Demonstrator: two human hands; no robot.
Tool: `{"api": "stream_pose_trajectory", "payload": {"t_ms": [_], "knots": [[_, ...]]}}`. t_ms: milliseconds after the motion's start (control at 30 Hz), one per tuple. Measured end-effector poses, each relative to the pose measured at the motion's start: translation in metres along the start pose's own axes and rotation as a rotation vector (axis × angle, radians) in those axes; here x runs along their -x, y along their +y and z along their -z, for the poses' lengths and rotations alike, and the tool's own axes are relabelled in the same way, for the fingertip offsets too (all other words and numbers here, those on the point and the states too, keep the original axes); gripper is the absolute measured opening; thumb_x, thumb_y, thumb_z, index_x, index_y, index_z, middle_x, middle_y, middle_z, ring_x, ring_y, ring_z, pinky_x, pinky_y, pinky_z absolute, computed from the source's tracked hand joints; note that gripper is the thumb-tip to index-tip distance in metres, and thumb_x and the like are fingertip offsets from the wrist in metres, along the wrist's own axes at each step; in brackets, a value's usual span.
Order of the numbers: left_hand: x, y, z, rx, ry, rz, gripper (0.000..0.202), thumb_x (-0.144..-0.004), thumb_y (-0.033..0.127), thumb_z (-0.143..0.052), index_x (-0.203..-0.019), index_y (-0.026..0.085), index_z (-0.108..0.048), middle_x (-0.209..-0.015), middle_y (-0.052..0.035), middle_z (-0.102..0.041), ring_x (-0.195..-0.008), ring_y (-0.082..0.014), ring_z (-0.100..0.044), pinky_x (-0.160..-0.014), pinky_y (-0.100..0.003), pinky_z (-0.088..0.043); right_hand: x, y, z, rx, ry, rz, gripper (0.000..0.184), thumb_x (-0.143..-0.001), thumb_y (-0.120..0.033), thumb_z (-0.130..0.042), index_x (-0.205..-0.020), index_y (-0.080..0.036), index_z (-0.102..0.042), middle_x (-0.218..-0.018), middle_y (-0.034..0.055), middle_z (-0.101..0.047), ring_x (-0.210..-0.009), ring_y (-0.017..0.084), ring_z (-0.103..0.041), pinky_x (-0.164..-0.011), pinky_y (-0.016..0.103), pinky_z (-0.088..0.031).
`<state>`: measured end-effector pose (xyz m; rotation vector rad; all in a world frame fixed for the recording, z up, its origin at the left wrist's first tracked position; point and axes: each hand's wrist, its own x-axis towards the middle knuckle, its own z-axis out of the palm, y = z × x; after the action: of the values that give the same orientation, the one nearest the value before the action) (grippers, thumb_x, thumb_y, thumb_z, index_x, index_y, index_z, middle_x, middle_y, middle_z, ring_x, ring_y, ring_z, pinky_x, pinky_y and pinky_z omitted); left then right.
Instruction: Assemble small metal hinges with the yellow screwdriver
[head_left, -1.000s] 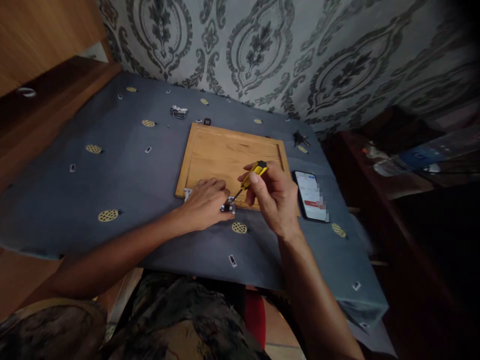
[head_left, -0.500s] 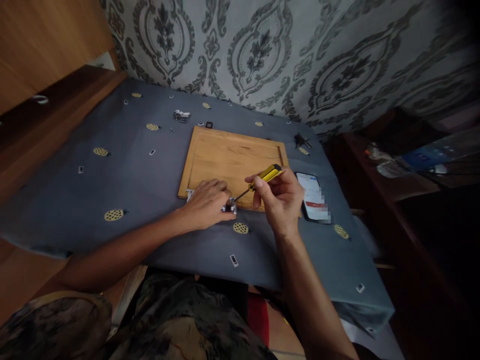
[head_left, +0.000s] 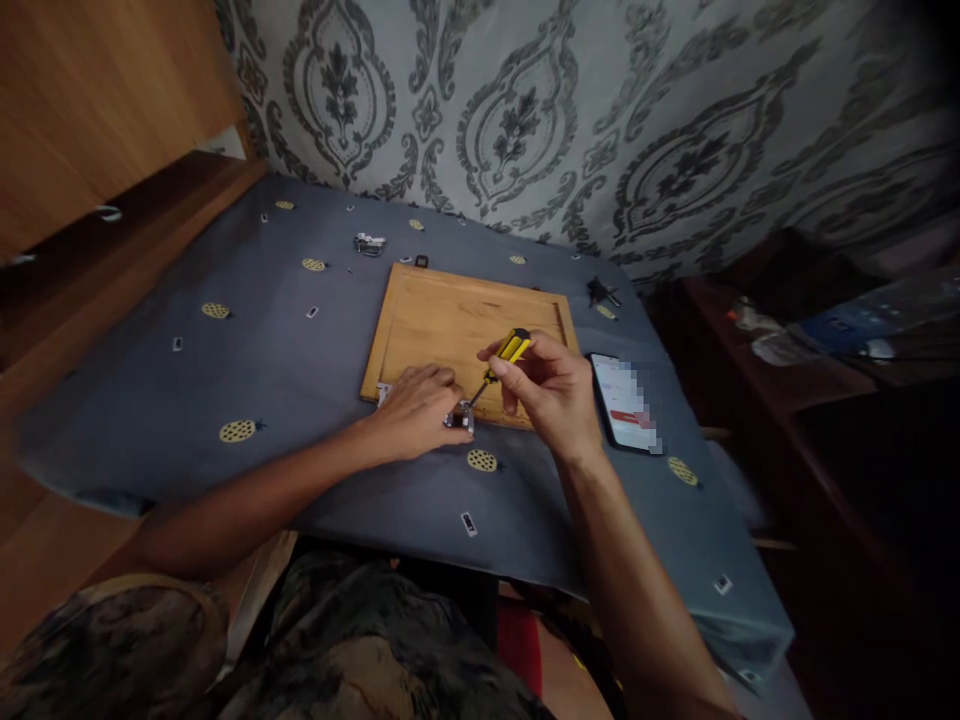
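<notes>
A yellow-and-black screwdriver (head_left: 513,347) is pinched in the fingers of my right hand (head_left: 559,390), its shaft slanting down to the left. The tip meets a small shiny metal hinge (head_left: 460,416) at the near edge of a framed wooden panel (head_left: 465,310). My left hand (head_left: 416,410) lies over that edge, thumb and fingers closed on the hinge. Part of the hinge is hidden under the fingers. Another small metal piece (head_left: 383,392) shows at the panel's near left corner, partly behind my left hand.
The panel lies on a grey tablecloth (head_left: 262,370) printed with pineapples. Right of it is a phone (head_left: 622,400) with a lit screen. Loose metal hardware (head_left: 370,244) sits at the back left, and a black object (head_left: 602,292) at the back right. A patterned curtain (head_left: 517,120) hangs behind.
The screwdriver stands more upright, its handle shifted a little left with my right hand. My left hand keeps its place on the hinge. The whole view has shifted slightly.
</notes>
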<state>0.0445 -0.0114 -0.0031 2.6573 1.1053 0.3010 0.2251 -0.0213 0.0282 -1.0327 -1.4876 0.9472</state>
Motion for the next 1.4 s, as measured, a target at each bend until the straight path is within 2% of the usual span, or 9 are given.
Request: {"api": "stream_pose_trajectory", "payload": {"t_ms": [167, 333, 467, 633, 767, 867, 1033, 1233, 1400], "knots": [[0.001, -0.002, -0.003, 0.001, 0.022, -0.01, 0.039, -0.087, 0.049, -0.079, -0.102, 0.014, -0.071, -0.109, -0.0106, -0.068, -0.109, -0.0299, -0.062, -0.091, -0.041, -0.048, 0.003, 0.007, 0.0, 0.001, 0.064, 0.029, 0.04, -0.079, -0.055, -0.083, -0.078, -0.024, -0.058, -0.071, -0.004, -0.067, -0.041, 0.005, -0.046, -0.035, 0.022, -0.041], [0.001, 0.0, -0.001, 0.005, 0.001, 0.001, 0.038, -0.087, 0.047, -0.079, -0.102, 0.013, -0.072, -0.108, -0.0109, -0.068, -0.109, -0.0296, -0.062, -0.093, -0.041, -0.048, 0.007, 0.008, 0.008, -0.033, -0.011, 0.046, 0.031, -0.091, -0.052, -0.072, -0.105, -0.024, -0.069, -0.093, 0.0009, -0.075, -0.045, 0.006, -0.057, -0.047, 0.025, -0.052], [0.001, 0.0, 0.0, 0.015, 0.009, -0.003, 0.036, -0.087, 0.048, -0.079, -0.099, 0.014, -0.072, -0.109, -0.0105, -0.068, -0.109, -0.0295, -0.062, -0.093, -0.041, -0.048, 0.007, 0.012, 0.012, -0.054, 0.021, 0.067, 0.025, -0.086, -0.045, -0.079, -0.09, -0.022, -0.069, -0.089, 0.0008, -0.077, -0.041, 0.005, -0.054, -0.041, 0.023, -0.048], [0.0, -0.001, -0.001, 0.006, 0.002, 0.002, 0.037, -0.087, 0.048, -0.079, -0.099, 0.013, -0.071, -0.108, -0.0107, -0.068, -0.109, -0.0301, -0.063, -0.092, -0.042, -0.049, 0.006, 0.016, 0.01, -0.074, 0.108, 0.035, 0.039, -0.076, -0.044, -0.088, -0.078, -0.023, -0.055, -0.079, -0.0012, -0.078, -0.036, 0.005, -0.049, -0.035, 0.022, -0.042], [0.0, -0.001, -0.002, -0.003, 0.021, -0.006, 0.036, -0.087, 0.048, -0.079, -0.097, 0.014, -0.071, -0.108, -0.0105, -0.069, -0.109, -0.0301, -0.063, -0.092, -0.042, -0.049, 0.007, 0.013, 0.011, -0.075, 0.041, 0.032, 0.033, -0.082, -0.051, -0.081, -0.089, -0.022, -0.066, -0.082, 0.0008, -0.078, -0.04, 0.006, -0.054, -0.041, 0.024, -0.049], [0.0, -0.001, -0.003, 0.007, 0.022, -0.013, 0.035, -0.087, 0.048, -0.079, -0.095, 0.015, -0.07, -0.106, -0.01, -0.069, -0.108, -0.0296, -0.063, -0.092, -0.042, -0.049, 0.008, 0.011, 0.011, -0.065, 0.011, 0.042, 0.03, -0.085, -0.049, -0.079, -0.09, -0.021, -0.072, -0.083, 0.0015, -0.078, -0.039, 0.006, -0.054, -0.041, 0.024, -0.05], [0.001, -0.001, -0.003, 0.016, 0.021, 0.002, 0.035, -0.087, 0.047, -0.079, -0.1, 0.015, -0.071, -0.109, -0.0106, -0.069, -0.11, -0.03, -0.063, -0.094, -0.043, -0.049, 0.011, 0.012, 0.005, -0.06, 0.109, 0.099, 0.028, -0.079, -0.044, -0.086, -0.082, -0.022, -0.07, -0.077, -0.0012, -0.075, -0.036, 0.006, -0.053, -0.034, 0.022, -0.044], [0.001, -0.001, -0.002, 0.007, 0.002, 0.001, 0.036, -0.088, 0.048, -0.077, -0.1, 0.015, -0.071, -0.109, -0.0103, -0.068, -0.11, -0.0297, -0.062, -0.092, -0.042, -0.049, 0.012, 0.015, 0.005, -0.025, 0.272, 0.175, 0.028, -0.084, -0.046, -0.081, -0.084, -0.021, -0.069, -0.079, -0.001, -0.076, -0.036, 0.005, -0.051, -0.034, 0.021, -0.041], [0.001, -0.002, -0.002, 0.021, 0.013, -0.011, 0.032, -0.09, 0.046, -0.075, -0.099, 0.015, -0.07, -0.109, -0.0104, -0.069, -0.109, -0.0292, -0.062, -0.092, -0.043, -0.049, 0.011, 0.017, 0.005, -0.01, 0.274, 0.149, 0.029, -0.084, -0.048, -0.081, -0.084, -0.022, -0.067, -0.078, -0.0012, -0.075, -0.037, 0.006, -0.052, -0.036, 0.022, -0.042]]}}
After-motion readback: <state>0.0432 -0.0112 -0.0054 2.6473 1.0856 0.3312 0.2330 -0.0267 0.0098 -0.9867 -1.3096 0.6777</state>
